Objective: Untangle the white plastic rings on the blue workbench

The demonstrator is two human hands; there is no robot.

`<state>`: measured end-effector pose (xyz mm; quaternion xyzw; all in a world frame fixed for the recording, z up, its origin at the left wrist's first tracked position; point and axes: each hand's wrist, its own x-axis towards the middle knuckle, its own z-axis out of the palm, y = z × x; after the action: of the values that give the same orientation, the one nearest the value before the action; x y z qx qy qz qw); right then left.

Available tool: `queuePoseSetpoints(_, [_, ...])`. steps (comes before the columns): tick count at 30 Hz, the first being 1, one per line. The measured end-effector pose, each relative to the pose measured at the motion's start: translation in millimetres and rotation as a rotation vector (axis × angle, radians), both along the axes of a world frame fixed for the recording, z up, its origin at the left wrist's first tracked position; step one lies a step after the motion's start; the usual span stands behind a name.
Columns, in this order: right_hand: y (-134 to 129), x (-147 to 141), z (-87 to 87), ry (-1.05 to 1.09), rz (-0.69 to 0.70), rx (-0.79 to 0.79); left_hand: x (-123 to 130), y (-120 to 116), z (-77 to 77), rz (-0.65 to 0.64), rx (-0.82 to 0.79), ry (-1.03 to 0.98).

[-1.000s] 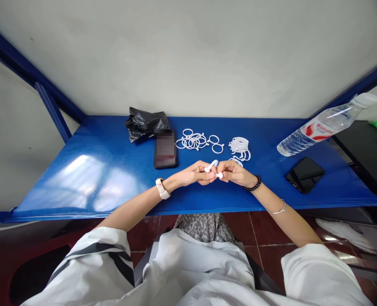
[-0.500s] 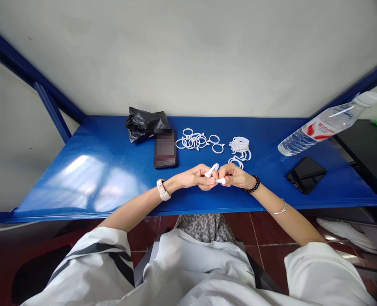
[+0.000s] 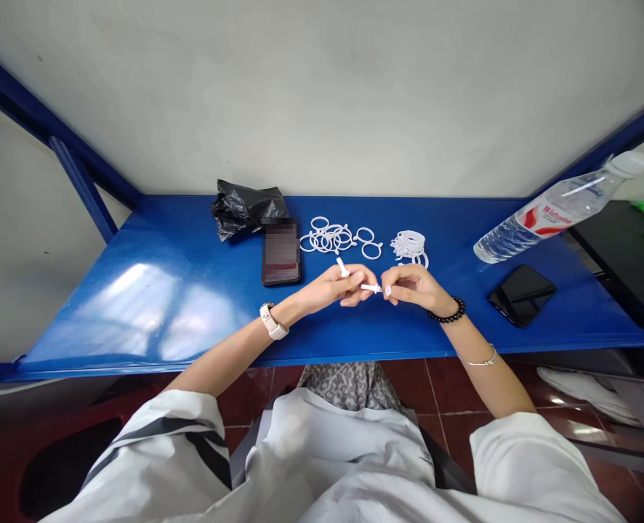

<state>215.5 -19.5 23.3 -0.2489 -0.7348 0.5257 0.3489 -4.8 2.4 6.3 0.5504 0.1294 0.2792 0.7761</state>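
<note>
Over the front half of the blue tabletop, my left hand is closed on a white plastic ring, whose two ends stick out between the fingers. Close beside it, my right hand pinches a small white round piece at the ring's lower end. I cannot tell whether the two pieces are joined. Beyond my hands lies a loose heap of thin white rings, each with a small tab. Thicker white rings sit in a cluster behind my right hand, partly covered by it.
Left of the rings are a phone with a lit screen and a crumpled black plastic bag. On the right stand a water bottle and a dark phone. A grey wall rises behind the blue table.
Both hands have moved slightly away from my body, and the right has shifted a little right. The white ring has turned in the left fingers, and its ends now point elsewhere.
</note>
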Motion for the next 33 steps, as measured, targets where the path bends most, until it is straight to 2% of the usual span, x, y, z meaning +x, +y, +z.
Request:
queuePoseSetpoints(3, [2, 15, 13.8, -0.151, -0.156, 0.263, 0, 6, -2.6, 0.131, 0.053, 0.099])
queuePoseSetpoints(6, [5, 30, 19.9, -0.267, -0.315, 0.408, -2, 12, -9.7, 0.214, 0.126, 0.255])
queuePoseSetpoints(11, [9, 45, 14.5, -0.554, -0.283, 0.397, -5, 16, -19.7, 0.238, 0.315, 0.455])
queuePoseSetpoints(18, [16, 53, 5.8, -0.804, -0.275, 0.341, -8, 15, -14.5, 0.304, 0.509, 0.556])
queuePoseSetpoints(22, [16, 57, 6.7, -0.815, -0.248, 0.303, -6, 15, -14.4, 0.328, 0.614, 0.576])
queuePoseSetpoints(26, [14, 51, 10.5, -0.73, -0.389, 0.395, -4, 13, -15.5, 0.36, 0.722, 0.579])
queuePoseSetpoints(29, [13, 38, 9.2, -0.582, -0.456, 0.468, -3, 12, -15.1, 0.344, 0.804, 0.572])
queuePoseSetpoints(33, [14, 14, -2.9, -0.478, -0.321, 0.439, -3, 12, -13.0, 0.248, 0.847, 0.552])
